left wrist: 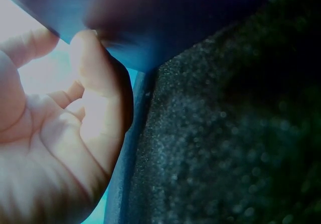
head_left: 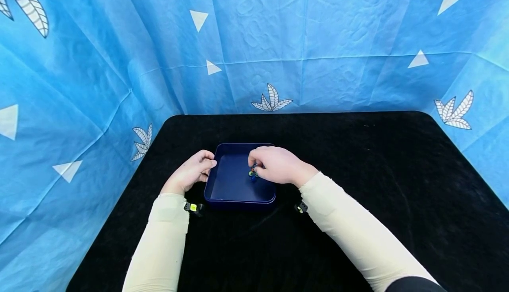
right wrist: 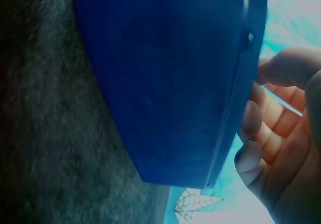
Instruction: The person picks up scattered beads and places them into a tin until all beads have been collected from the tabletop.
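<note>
A shallow dark blue tray (head_left: 232, 186) with rounded corners lies on the black-covered table. At its left side my left hand (head_left: 193, 169) holds the rim, and in the left wrist view the thumb (left wrist: 98, 73) is against the tray's outer wall (left wrist: 150, 28). My right hand (head_left: 278, 164) reaches over the right side into the tray. Its curled fingers and thumb hold small shiny coloured balls that look like glass marbles (head_left: 252, 174), seen below the fingertips. In the right wrist view the tray wall (right wrist: 165, 93) partly hides the right fingertips.
Black cloth (head_left: 358, 164) covers the table around the tray. A blue patterned curtain (head_left: 254, 40) hangs behind the table and along its left and right sides. A small dark device with a yellow mark (head_left: 193, 207) sits at the left wrist.
</note>
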The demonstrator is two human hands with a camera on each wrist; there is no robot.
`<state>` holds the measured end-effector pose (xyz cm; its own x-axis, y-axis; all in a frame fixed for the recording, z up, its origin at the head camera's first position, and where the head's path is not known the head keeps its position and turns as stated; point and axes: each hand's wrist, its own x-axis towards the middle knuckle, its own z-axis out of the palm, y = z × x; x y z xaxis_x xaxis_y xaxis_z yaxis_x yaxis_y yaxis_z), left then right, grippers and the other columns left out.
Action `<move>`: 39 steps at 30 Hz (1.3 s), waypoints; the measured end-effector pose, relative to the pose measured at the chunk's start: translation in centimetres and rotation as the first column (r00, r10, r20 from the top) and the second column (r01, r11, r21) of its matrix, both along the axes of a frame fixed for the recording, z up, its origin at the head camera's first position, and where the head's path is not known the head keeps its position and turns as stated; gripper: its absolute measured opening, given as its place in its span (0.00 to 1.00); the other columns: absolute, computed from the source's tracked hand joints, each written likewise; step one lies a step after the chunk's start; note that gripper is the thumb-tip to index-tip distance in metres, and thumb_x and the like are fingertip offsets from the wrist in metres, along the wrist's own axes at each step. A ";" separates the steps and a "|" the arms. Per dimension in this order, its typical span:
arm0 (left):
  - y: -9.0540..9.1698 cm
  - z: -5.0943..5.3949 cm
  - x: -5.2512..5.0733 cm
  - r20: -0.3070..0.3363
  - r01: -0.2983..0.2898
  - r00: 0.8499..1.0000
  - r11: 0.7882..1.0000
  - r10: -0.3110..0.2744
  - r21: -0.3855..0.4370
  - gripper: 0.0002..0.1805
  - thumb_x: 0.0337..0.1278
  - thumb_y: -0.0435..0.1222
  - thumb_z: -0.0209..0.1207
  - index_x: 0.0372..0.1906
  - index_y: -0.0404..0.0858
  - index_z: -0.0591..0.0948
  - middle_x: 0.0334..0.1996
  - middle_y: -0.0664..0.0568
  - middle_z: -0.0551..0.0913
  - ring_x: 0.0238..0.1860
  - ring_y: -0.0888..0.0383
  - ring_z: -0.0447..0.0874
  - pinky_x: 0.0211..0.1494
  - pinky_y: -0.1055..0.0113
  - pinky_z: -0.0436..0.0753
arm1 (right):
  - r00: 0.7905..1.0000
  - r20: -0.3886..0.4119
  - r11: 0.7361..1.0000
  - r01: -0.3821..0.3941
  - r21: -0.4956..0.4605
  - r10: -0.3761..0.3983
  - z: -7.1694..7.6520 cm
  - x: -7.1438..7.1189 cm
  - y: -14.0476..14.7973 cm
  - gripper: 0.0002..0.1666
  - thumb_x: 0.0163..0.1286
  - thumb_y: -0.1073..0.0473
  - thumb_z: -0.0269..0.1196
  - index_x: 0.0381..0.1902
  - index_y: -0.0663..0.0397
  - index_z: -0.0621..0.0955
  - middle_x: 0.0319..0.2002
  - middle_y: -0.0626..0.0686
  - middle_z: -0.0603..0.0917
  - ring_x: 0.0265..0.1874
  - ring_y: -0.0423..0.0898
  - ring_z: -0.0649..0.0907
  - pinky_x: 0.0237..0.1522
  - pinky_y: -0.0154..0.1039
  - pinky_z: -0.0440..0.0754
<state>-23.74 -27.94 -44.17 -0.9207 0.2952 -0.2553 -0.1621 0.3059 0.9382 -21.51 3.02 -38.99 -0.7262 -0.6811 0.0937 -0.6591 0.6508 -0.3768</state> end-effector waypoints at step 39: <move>0.3 0.0 0.2 -0.015 -0.022 1.000 1.000 0.021 -0.022 0.15 0.75 0.38 0.54 0.56 0.34 0.68 0.41 0.41 0.77 0.34 0.52 0.79 0.36 0.61 0.83 | 0.994 -0.052 0.992 0.093 -0.082 -0.097 0.1 0.2 4.4 0.07 0.71 0.59 0.63 0.42 0.38 0.82 0.32 0.39 0.77 0.30 0.39 0.76 0.37 0.39 0.77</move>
<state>-23.56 -27.66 -44.16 -0.9304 0.2695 -0.2483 -0.1553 0.3235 0.9334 -21.34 7.43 -38.89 -0.7793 -0.5981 0.1869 -0.6171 0.6808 -0.3946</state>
